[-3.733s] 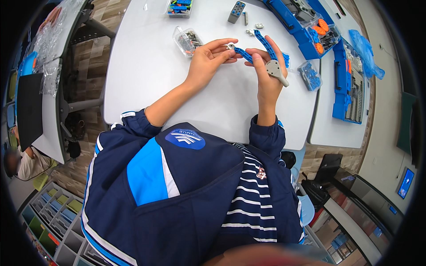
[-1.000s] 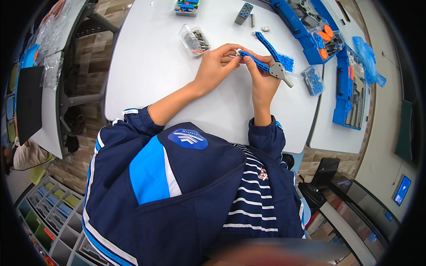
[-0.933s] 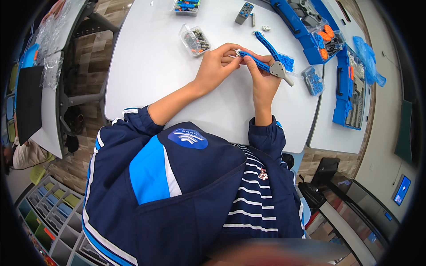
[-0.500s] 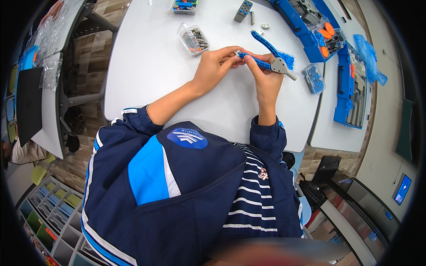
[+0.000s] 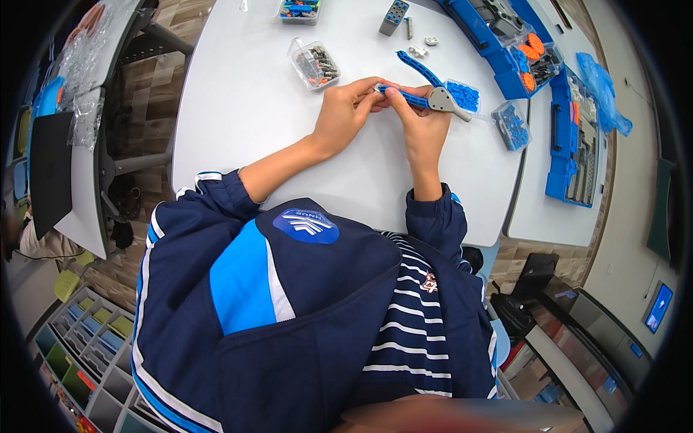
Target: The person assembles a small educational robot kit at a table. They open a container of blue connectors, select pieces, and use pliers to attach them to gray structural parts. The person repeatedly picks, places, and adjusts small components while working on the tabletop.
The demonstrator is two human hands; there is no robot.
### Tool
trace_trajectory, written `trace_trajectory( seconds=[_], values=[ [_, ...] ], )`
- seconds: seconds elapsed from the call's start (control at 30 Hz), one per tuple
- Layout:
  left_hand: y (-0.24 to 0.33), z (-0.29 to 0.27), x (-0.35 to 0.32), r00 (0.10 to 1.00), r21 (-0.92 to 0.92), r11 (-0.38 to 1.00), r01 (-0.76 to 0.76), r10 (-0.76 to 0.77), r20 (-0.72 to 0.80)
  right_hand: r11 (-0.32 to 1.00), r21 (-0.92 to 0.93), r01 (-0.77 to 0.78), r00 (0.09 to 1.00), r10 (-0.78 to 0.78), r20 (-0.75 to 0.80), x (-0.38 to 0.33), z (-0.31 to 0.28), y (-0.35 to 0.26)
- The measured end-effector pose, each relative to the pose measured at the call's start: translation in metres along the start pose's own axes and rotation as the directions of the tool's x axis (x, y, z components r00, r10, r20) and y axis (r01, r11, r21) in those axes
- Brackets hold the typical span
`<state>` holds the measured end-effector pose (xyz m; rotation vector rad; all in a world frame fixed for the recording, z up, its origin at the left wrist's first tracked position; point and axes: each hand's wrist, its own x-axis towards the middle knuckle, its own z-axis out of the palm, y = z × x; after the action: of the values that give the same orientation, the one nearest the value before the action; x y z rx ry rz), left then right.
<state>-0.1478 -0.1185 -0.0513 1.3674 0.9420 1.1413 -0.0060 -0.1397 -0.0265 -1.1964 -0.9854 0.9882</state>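
Both hands meet over the white table around a building-set assembly of two blue perforated beams (image 5: 420,68) joined by a light grey connector (image 5: 442,100). My right hand (image 5: 424,130) is closed round the lower beam, its thumb pressed along it near the left end. My left hand (image 5: 338,115) pinches at that same end, where a small whitish piece (image 5: 378,87) shows between the fingertips; its exact kind is hard to make out. The upper beam juts freely up and to the left. Fingers hide part of the lower beam.
A clear box of mixed small parts (image 5: 315,65) stands left of my hands. Two boxes of blue pieces (image 5: 463,97) (image 5: 511,127) sit to the right. Farther back are a grey block (image 5: 394,18) and small white parts (image 5: 419,51). Blue cases (image 5: 574,137) lie at the right.
The assembly and my right hand have shifted slightly left, uncovering more of the box of blue pieces. My left hand keeps its pinch at the beam's end.
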Motion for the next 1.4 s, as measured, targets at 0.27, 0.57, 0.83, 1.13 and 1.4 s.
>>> trace_trajectory(
  seconds=[0.27, 0.57, 0.83, 1.13, 1.4],
  values=[
    [0.0, -0.001, 0.002, 1.0, -0.025, 1.0, 0.008, -0.007, 0.009, 0.99, -0.127, 0.063, 0.996, -0.054, 0.075, 0.008, 0.001, -0.006],
    [-0.013, -0.007, 0.007, 0.993, 0.028, 0.996, -0.085, 0.082, 0.088, 0.999, 0.044, -0.01, 1.0, 0.01, 0.009, 0.008, -0.025, 0.006],
    [0.002, -0.011, 0.008, 0.951, -0.311, 0.919, 0.244, -0.165, 0.26, 0.901, -0.373, 0.223, 0.974, -0.194, 0.113, -0.001, -0.011, -0.004],
    [0.008, -0.023, 0.011, 0.899, -0.297, 0.865, 0.404, -0.316, 0.302, 0.861, -0.401, 0.312, 0.921, -0.17, 0.352, -0.008, -0.004, -0.022],
    [-0.007, -0.023, 0.014, 0.864, -0.338, 0.816, 0.469, -0.344, 0.369, 0.799, -0.453, 0.396, 0.907, -0.264, 0.328, -0.008, -0.006, -0.02]
  ],
)
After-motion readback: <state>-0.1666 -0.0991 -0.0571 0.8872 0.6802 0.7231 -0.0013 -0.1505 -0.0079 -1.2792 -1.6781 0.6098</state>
